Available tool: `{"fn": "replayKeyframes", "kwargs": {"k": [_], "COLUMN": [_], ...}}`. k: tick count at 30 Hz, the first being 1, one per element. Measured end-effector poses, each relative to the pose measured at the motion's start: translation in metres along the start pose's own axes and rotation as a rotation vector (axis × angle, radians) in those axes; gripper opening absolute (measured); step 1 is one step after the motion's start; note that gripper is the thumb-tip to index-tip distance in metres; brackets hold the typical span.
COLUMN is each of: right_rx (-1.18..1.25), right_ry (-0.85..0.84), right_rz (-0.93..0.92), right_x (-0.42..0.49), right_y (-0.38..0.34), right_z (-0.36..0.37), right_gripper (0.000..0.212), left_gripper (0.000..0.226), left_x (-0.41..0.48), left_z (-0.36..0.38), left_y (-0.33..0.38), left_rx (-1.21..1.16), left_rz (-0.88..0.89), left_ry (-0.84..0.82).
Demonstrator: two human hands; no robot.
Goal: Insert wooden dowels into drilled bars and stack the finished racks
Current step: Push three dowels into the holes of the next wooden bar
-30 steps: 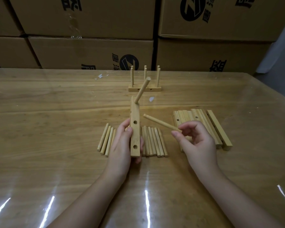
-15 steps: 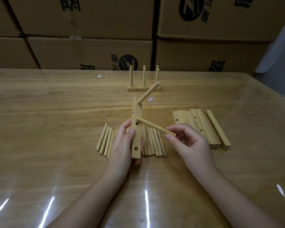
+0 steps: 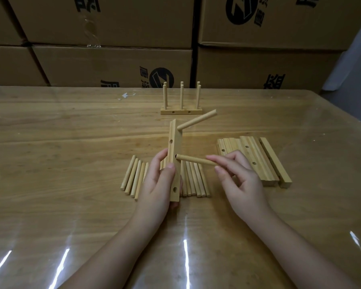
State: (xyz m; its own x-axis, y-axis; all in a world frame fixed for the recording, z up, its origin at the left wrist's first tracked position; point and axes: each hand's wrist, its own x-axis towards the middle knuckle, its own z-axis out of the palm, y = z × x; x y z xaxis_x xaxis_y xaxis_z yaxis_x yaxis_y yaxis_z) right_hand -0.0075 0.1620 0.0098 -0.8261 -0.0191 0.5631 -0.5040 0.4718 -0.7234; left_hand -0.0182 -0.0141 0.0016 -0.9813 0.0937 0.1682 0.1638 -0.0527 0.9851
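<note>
In pinch of right hand (image 3: 244, 184), dowel (image 3: 194, 160).

Two hands (image 3: 157, 184), six upright dowels (image 3: 181, 98)

Pale, smooth, matt wooden bar (image 3: 174, 163) and dowels (image 3: 193, 180); glossy clear-covered wood table (image 3: 71, 142); matt cardboard boxes (image 3: 113, 65)

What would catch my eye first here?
At centre, the left hand grips an upright pale wooden drilled bar, a tilted dowel in its top hole; the right hand pinches a second round wooden dowel at its middle hole. A finished wooden rack with upright pegs stands behind.
</note>
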Motion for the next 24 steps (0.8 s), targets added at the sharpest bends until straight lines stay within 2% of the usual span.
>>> {"fn": "replayKeyframes", "kwargs": {"k": [8,24], "right_rx": [-0.159,-0.346], "right_ry": [0.042,0.076], "right_rz": [-0.089,-0.129], "right_x": [0.0017,0.0037], "right_y": [-0.0028,-0.0007], "right_z": [-0.0010,-0.0068], "right_gripper": [0.030,0.023], "left_gripper": [0.026,0.024], "left_x": [-0.0019,-0.0035], "left_z": [0.0031,0.0046], "left_y": [-0.0006,-0.0048], "left_rx": [0.084,0.318], "left_rz": [0.085,0.140], "left_ry": [-0.077,-0.092]}}
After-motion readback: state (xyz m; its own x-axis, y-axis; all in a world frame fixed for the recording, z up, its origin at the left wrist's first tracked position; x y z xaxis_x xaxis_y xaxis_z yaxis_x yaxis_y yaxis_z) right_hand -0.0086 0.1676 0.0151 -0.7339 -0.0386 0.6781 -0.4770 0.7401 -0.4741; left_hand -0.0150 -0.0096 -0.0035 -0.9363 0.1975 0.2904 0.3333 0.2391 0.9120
